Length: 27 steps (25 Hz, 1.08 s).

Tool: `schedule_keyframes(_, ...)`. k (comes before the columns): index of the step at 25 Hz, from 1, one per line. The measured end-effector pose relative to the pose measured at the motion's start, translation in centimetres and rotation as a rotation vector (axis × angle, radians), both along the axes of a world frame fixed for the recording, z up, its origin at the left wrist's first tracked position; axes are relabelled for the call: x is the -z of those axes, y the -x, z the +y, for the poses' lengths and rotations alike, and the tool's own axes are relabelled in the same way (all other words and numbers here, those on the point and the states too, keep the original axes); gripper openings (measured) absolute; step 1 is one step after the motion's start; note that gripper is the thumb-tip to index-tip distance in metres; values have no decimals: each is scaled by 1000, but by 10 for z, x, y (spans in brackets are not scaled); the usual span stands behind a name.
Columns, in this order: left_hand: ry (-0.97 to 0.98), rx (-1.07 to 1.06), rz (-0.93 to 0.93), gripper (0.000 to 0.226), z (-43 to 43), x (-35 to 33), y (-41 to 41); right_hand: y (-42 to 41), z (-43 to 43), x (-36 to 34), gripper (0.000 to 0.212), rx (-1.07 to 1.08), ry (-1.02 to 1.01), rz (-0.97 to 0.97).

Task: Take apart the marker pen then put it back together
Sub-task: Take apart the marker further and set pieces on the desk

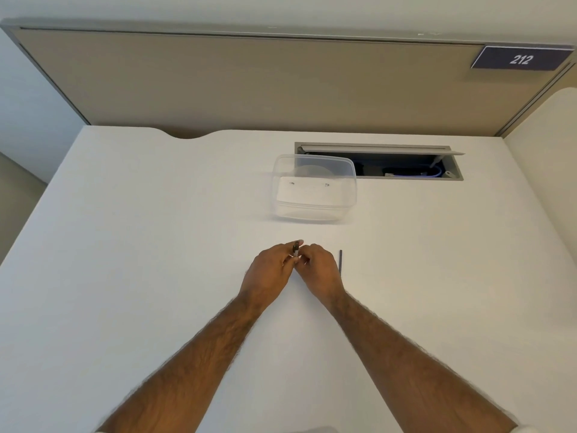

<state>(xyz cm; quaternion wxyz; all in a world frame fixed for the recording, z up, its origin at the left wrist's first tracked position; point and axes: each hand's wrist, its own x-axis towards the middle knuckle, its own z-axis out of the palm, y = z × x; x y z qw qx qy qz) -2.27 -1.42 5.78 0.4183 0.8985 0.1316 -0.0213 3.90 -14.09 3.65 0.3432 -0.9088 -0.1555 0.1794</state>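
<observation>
Marker pen parts sit at the centre of the frame, but the scene is told here from the biggest thing down. Widest of all is the white rectangular desk top (156,245), which fills the lower two thirds of the picture. Behind it, across the upper part of the frame, stands a beige fabric partition panel (249,85) with a grey frame, and at its upper right corner hangs a dark sign plate (520,59) reading 212. Set into the desk at the upper right of centre is a grey cable tray opening (406,164), its lid raised, with dark and blue wiring inside. Just left of it and overlapping its corner rests a clear plastic rectangular container (313,189).

Two bare forearms reach up from the bottom edge and meet at the middle. The left hand (268,273) and right hand (321,270) touch each other, fingers curled closed around a small dark and silvery marker pen piece (295,249), whose tip pokes up between the fingertips. Which hand carries the grip cannot be told. Just beside the right hand, on its right, a thin dark grey rod (340,260) lies on the desk, pointing away towards the top of the frame.
</observation>
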Motion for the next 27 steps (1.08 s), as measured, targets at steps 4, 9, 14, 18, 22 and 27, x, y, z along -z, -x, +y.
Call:
schedule_keyframes(4, 26, -41, -66, 17, -1, 0, -1, 0, 3, -5, 24, -6, 4, 4)
schedule_keyframes(9, 11, -90, -146, 15, 4, -8, -7, 1, 9, -17, 34, -1, -51, -52)
schedule_keyframes(14, 3, -78, -98, 18, -3, 0, 0, 7, 4, -12, 41, -13, -5, -44)
schedule_keyframes(18, 44, -32, -80, 16, 2, 8, 2, 10, 0, -9, 37, -47, 19, -49)
schedule_keyframes(22, 33, 12, -48, 21, 8, 8, -2, 9, -1, -12, 33, -81, 37, -39)
schedule_keyframes(27, 95, 15, -66, 13, 5, 0, -11, 5, -1, -14, 28, 5, 25, -30)
